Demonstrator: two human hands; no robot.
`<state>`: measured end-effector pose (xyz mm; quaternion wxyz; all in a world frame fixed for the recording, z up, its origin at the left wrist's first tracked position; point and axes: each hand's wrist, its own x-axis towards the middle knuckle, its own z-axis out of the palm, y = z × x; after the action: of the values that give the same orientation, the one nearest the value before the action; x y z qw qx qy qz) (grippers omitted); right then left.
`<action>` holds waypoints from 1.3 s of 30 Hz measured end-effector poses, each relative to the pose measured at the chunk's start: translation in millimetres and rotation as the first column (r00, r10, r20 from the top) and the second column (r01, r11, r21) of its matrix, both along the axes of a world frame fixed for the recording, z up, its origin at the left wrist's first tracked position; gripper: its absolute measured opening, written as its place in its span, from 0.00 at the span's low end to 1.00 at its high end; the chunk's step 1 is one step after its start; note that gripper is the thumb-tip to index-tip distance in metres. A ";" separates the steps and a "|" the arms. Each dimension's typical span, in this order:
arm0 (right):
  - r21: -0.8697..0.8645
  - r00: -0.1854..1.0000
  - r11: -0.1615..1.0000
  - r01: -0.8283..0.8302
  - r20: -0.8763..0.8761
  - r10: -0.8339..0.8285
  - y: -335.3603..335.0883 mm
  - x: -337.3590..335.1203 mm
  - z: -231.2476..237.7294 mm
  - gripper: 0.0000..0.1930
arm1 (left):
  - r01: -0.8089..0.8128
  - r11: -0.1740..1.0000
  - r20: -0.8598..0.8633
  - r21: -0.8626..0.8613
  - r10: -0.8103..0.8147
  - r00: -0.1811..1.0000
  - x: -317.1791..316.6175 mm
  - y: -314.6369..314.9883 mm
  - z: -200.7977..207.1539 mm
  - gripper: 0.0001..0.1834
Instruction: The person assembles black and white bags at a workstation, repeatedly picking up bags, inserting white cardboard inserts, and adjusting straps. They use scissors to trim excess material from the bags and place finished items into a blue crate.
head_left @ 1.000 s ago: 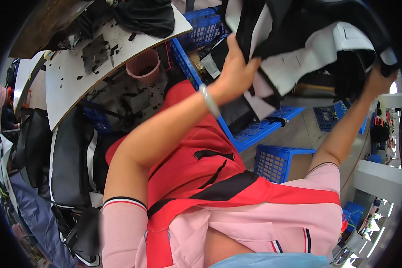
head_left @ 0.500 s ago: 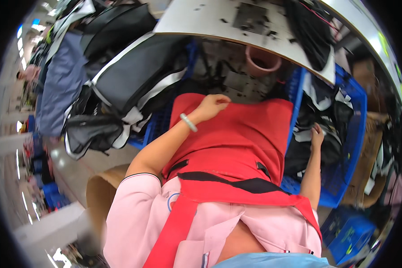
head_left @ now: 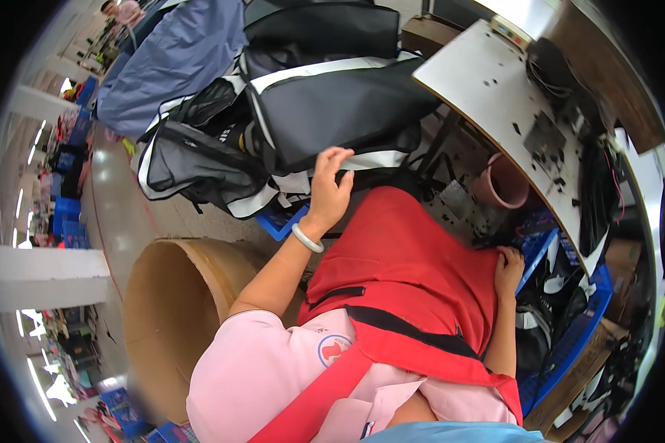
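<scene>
My left hand (head_left: pixel 331 193), with a pale bangle (head_left: pixel 307 238) at the wrist, is raised with its fingers apart in front of a large black and white bag piece (head_left: pixel 325 111). Its fingertips overlap the bag's lower edge in view; I cannot tell whether they touch. A smaller black bag part with white trim (head_left: pixel 199 159) lies left of it. My right hand (head_left: pixel 508 273) is at the right edge of my red apron (head_left: pixel 406 244), beside a blue basket (head_left: pixel 580 354) of black and white pieces. Its fingers are curled near something dark, too hidden to name.
A white worktable (head_left: pixel 488 70) with dark scraps stands ahead right, with a pink bucket (head_left: pixel 501 183) under it. A large brown cardboard drum (head_left: pixel 170 295) is at my left. Greyish-blue fabric (head_left: pixel 177 63) lies at the far left. Another person (head_left: pixel 124 12) shows at the upper left.
My view and body have turned left, toward the black bags. My left hand has moved off my lap to the bag pieces, its fingers spreading. My right hand has come out of the blue basket.
</scene>
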<state>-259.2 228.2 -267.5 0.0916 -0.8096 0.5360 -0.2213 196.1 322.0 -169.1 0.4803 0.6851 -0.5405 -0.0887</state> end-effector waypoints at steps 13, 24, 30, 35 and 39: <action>0.092 0.996 0.994 0.056 -0.069 -0.049 -29.1 9.5 -30.6 0.08 | -0.360 0.929 -0.610 -0.083 0.238 0.755 137.7 -6.8 -32.3 0.35; 0.157 0.996 0.987 -0.028 0.093 0.014 -26.2 50.7 -25.6 0.11 | -0.023 1.000 -0.713 0.008 0.022 0.700 20.2 56.7 36.9 0.28; 0.217 0.810 0.898 -0.383 0.547 0.213 -31.6 190.2 75.4 0.15 | 0.274 0.917 -0.517 0.290 -0.090 0.851 -21.3 83.9 37.3 0.11; 0.039 0.704 0.783 -0.621 0.467 0.535 2.8 276.1 175.8 0.23 | 0.385 0.901 -0.278 0.200 -0.325 0.904 -52.0 57.4 13.4 0.14; -0.029 0.624 0.678 -0.734 0.364 0.691 14.8 307.4 179.9 0.26 | 0.373 0.881 -0.326 0.291 -0.275 0.905 -60.3 54.4 12.8 0.18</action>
<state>48.3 243.0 -87.6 0.3137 -0.8959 0.1584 -0.2717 135.7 376.4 -156.2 0.4004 0.6387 -0.5521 -0.3562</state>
